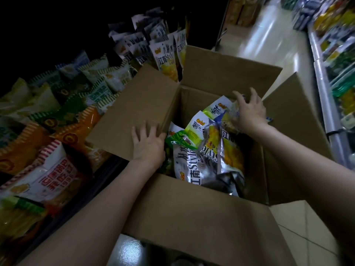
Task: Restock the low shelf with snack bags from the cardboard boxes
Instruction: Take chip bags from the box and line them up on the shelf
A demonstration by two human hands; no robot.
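The person is standing over an open cardboard box (pixel 192 198) on the aisle floor, with the low shelf (pixel 57 116) running along at 9 o'clock and already carrying rows of snack bags. The left hand (pixel 148 144) is resting flat on the box's left flap (pixel 134 112), fingers (pixel 142 131) spread wide and holding nothing, pressing the flap outward toward the shelf. The right hand (pixel 249 110) is reaching into the box at about 2 o'clock, fingers curling over the top edge of a snack bag (pixel 228 110); it looks like a grip forming, though the thumb is hidden, so full closure can't be confirmed. More loose bags (pixel 203 150) are lying jumbled inside the box, silver and yellow, overlapping each other. To do this step well, I'd say: keep the left hand pinning the flap so it isn't springing back over the opening, take the bag by its sealed top edge rather than squeezing the puffed middle, and lift straight up so the neighbouring bags aren't dragged out. Matching bags are standing upright on the shelf at 11 o'clock (pixel 167 60), so that's likely the slot to fill. A second box (pixel 294 112) is sitting just beside, at 3 o'clock.
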